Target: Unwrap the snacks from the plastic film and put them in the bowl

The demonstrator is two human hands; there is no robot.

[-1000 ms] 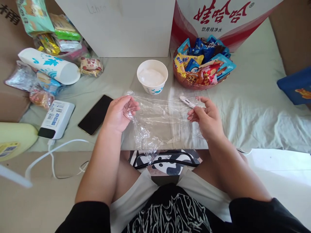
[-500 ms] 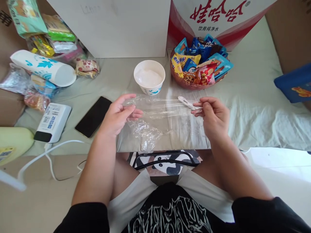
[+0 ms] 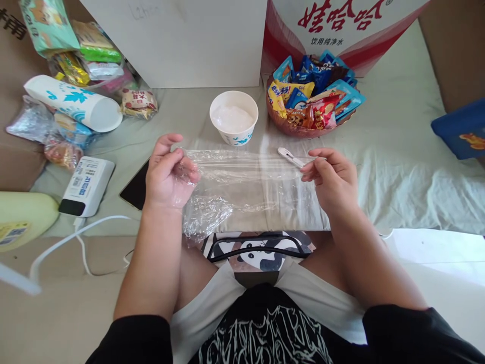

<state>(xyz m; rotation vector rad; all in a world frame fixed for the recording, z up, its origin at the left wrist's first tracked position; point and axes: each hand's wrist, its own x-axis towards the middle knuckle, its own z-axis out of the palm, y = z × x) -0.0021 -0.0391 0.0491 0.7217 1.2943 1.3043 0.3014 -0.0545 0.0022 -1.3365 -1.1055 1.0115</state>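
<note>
A sheet of clear plastic wrap (image 3: 242, 177) is stretched between my two hands, with a crumpled part hanging low on the left. My left hand (image 3: 168, 172) is closed on its left end, thumb against the fingers. My right hand (image 3: 333, 177) pinches the right end. A small white tool (image 3: 290, 156), perhaps a folding cutter, shows just left of my right fingertips; whether it is held or lies on the cloth I cannot tell. Beyond the wrap stands a white paper bowl (image 3: 234, 119) with blue print and something whitish in it.
A basket of wrapped snacks (image 3: 295, 130) stands at the back right, before a red-and-white box (image 3: 326, 43). On the left lie a phone (image 3: 135, 189), a white power bank (image 3: 89, 184) with a cable, a stack of paper cups (image 3: 71, 101) and snack packs.
My left hand has moved left and slightly up, pulling the wrap wider and covering more of the phone. My right hand stays nearly in place.
</note>
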